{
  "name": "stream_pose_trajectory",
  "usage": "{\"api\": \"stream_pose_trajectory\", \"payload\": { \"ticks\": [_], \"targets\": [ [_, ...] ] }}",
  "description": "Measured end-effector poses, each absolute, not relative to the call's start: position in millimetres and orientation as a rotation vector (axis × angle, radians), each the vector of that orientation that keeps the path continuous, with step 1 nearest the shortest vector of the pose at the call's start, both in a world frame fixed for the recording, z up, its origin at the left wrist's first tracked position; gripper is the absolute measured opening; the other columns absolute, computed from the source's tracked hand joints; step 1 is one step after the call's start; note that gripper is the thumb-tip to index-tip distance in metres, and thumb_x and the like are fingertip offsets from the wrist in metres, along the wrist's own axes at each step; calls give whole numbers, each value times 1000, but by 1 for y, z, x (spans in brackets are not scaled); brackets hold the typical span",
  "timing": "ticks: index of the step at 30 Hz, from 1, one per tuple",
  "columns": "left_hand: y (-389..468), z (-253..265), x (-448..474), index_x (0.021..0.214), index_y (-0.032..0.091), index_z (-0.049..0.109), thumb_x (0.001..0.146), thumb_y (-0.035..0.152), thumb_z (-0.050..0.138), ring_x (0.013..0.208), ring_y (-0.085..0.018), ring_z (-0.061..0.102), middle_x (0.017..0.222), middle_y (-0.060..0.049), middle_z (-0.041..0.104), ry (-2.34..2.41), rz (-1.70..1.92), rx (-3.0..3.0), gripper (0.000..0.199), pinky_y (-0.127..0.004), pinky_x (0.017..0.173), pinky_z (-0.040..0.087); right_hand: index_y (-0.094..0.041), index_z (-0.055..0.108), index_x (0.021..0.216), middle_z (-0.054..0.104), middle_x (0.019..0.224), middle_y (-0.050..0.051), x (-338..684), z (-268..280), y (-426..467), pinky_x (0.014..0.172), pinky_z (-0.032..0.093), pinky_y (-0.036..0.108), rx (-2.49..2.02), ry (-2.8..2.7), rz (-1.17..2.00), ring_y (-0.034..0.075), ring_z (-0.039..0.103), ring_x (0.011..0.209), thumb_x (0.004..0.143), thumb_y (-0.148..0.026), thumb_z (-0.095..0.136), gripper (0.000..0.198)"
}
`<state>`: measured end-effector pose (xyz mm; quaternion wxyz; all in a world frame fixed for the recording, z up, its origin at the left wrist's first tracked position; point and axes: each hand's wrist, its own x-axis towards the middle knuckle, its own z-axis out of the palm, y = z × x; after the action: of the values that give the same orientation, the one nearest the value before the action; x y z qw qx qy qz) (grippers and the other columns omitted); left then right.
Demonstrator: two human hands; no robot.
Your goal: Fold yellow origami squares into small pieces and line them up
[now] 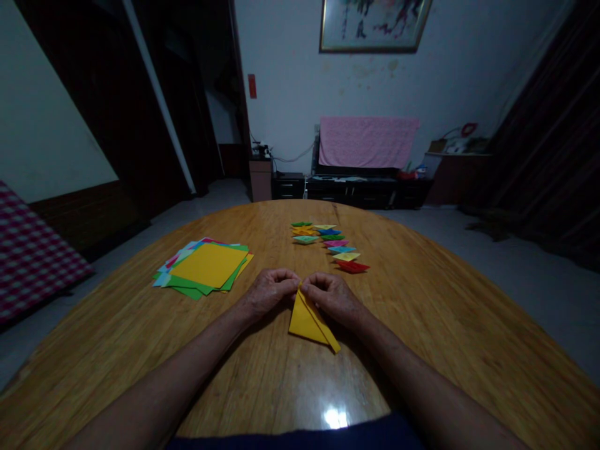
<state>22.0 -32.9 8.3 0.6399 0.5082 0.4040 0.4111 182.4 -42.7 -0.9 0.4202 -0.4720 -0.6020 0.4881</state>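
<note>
A partly folded sheet of yellow paper (308,320) rests low over the table in front of me, its narrow tip pointing away. My left hand (272,290) pinches that tip from the left, thumb and fingers together. From the right, my right hand (334,297) pinches the same tip, its thumb lying on the paper. A folded strip runs down the paper's right side to a corner near me. The fingertips partly cover the tip.
Left of my hands lies a loose stack of coloured paper squares (209,265), yellow on top. Several small folded paper boats stand in rows beyond my hands, the nearest a red boat (352,267). The round wooden table (140,350) curves away on both sides.
</note>
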Motion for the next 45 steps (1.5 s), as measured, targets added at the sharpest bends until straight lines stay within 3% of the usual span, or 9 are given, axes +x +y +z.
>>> {"api": "stream_pose_trajectory", "payload": {
  "ticks": [5,15,21,32,39,45],
  "targets": [
    [-32,10,18,67,12,64,64,35,71,49,-10,53,56,-2,60,908,896,1133,24,-24,54,42,-16,58,66,51,58,-3,181,0,-43,48,32,20,-1190,-1504,1211,8,41,52,69,-36,65,21],
    [-39,15,24,68,13,63,60,26,74,43,-6,45,50,3,54,989,959,1131,19,-19,45,31,-16,59,67,52,57,-3,180,3,-44,48,33,21,-1203,-1480,1242,8,42,51,67,-39,68,25],
    [-41,17,24,68,13,64,59,27,74,48,-7,49,55,1,56,997,944,1124,19,-20,49,37,-16,60,67,50,55,-3,181,2,-45,46,30,20,-1207,-1506,1184,8,41,51,68,-39,67,24],
    [-35,17,21,62,15,60,61,27,69,48,-9,49,53,0,57,1043,878,1266,15,-22,50,38,-17,60,67,51,57,-3,182,1,-43,48,33,21,-1212,-1489,1193,9,43,51,67,-34,63,18],
    [-35,13,19,65,18,68,65,21,66,64,-14,54,66,-1,62,1151,1223,1798,3,-24,62,40,-17,56,62,48,52,-4,181,6,-43,46,31,21,-1222,-1386,1140,8,40,47,68,-32,59,16],
    [-36,4,24,78,17,72,75,26,61,67,-15,59,72,-4,68,1133,1172,2032,14,-24,65,43,-16,58,63,48,51,-4,180,5,-43,45,31,21,-1190,-1357,1147,8,40,46,68,-33,61,18]
  ]
}}
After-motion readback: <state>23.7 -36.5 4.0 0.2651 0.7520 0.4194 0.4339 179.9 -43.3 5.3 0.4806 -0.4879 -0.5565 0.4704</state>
